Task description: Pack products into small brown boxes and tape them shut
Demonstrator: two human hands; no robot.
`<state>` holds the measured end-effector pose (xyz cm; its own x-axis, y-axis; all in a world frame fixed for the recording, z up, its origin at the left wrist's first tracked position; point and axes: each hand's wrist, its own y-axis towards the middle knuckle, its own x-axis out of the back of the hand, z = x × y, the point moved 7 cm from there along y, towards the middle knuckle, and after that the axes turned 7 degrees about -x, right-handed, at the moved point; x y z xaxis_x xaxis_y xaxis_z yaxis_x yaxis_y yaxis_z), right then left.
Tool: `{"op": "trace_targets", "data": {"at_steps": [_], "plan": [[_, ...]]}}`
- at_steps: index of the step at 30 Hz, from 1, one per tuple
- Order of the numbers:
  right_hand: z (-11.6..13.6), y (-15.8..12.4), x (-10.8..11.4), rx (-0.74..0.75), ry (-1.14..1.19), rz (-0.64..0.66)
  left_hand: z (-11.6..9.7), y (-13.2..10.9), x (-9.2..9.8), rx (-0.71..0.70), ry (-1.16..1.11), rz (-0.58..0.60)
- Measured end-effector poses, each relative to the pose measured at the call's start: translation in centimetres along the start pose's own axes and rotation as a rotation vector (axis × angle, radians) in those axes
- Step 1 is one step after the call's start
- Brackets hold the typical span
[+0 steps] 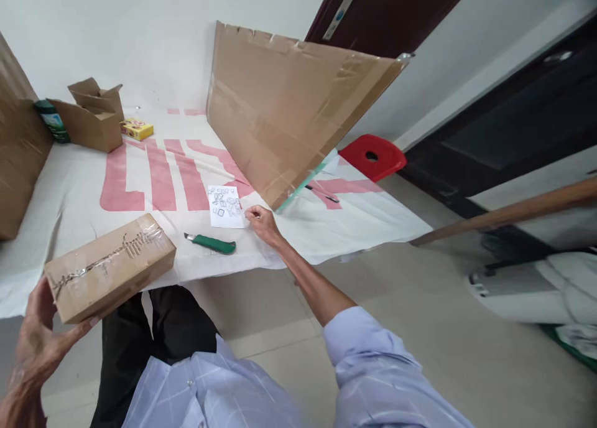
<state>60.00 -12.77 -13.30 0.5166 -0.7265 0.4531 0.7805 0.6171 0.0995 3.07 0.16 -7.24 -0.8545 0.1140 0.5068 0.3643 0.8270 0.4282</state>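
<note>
My left hand grips the near left end of a taped cardboard box, which is tilted over the table's front edge. My right hand is closed at the right edge of a white sheet with small drawings; whether its fingers pinch the paper is too small to tell. A green utility knife with its blade tip showing lies on the cloth between the box and my right hand. Black marks and shiny tape run along the top of the box.
A large cardboard panel leans behind my right hand, with scissors beside its lower edge. An open carton, a yellow box and a green container stand at the back left. Right of the panel is a red stool.
</note>
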Motion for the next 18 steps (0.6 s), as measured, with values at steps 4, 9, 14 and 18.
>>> {"op": "trace_targets", "data": {"at_steps": [4, 9, 14, 18], "plan": [[-1.1, 0.7, -2.6, 0.009, -0.046, 0.053, 0.4, 0.4, -0.5, 0.125, -0.103, -0.027], [-1.2, 1.4, -4.8, 0.028, -0.109, 0.102, 0.3, 0.7, -0.4, 0.173, -0.097, -0.038], [-1.1, 1.7, -5.5, 0.029, -0.177, 0.099, 0.6, 0.5, -0.4, 0.188, -0.109, -0.053], [-1.1, 1.6, -5.8, 0.023, -0.222, 0.085, 0.5, 0.4, -0.6, 0.171, -0.135, -0.062]]}}
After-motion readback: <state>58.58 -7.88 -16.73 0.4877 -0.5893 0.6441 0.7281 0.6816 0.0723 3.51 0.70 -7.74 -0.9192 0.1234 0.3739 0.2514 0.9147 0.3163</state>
